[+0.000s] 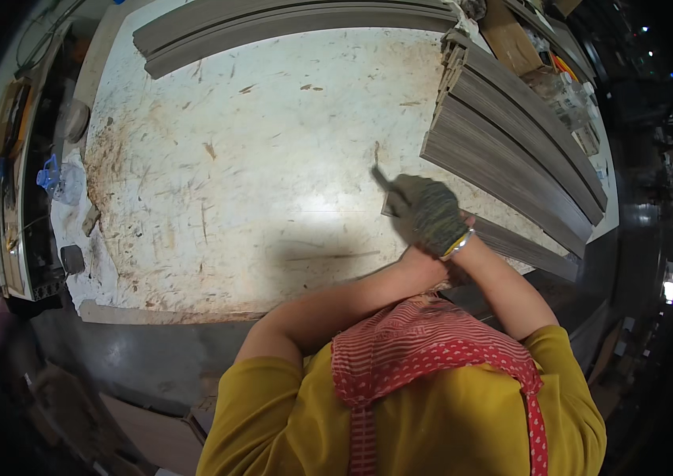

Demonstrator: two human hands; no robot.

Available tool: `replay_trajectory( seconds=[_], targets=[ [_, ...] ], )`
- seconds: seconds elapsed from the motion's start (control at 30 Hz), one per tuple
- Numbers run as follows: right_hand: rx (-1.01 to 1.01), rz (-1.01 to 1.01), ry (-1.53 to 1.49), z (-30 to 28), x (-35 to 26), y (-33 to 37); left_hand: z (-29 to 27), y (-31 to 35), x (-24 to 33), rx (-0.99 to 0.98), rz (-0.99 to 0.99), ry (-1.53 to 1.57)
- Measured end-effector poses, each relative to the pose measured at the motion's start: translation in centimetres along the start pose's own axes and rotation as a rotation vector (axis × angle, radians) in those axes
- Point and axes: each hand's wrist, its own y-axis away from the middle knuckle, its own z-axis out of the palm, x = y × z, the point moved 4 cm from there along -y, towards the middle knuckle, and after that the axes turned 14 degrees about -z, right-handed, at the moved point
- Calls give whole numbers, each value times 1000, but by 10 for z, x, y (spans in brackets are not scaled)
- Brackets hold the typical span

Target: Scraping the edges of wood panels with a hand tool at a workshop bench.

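Note:
My right hand, in a grey-green knit glove with a yellow cuff edge, is over the left end of a narrow grey wood-grain strip. Its fingers look mostly curled. A dark, narrow piece sticks out toward the upper left; I cannot tell whether it is a gloved finger or a held thing. Around that wrist is a pale band. My left forearm crosses beneath the right one, and my bare left hand is mostly hidden there, close to the strip. What its fingers do is out of sight.
Grey grooved wood-grain strips lie stacked on the worn white table at right, with more strips along the far edge. Clear plastic bottles stand behind the right stack. Torn white sheeting covers the left edge.

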Motion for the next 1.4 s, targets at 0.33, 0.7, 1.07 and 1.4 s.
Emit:
replay_trajectory(
  seconds=[0.33,0.7,1.07,1.4],
  targets=[
    [15,-2,-21,8,12,1,-1,0,0,-41,53,-24],
    [-48,253,-411,-41,6,9,-3,1,-5,-350,-82,-210],
    [816,578,-632,-33,118,172,-148,-3,-107,-81,-550,-572],
    [872,555,-598,-39,104,189,-129,-40,-53,-324,-186,-418]
  ],
)
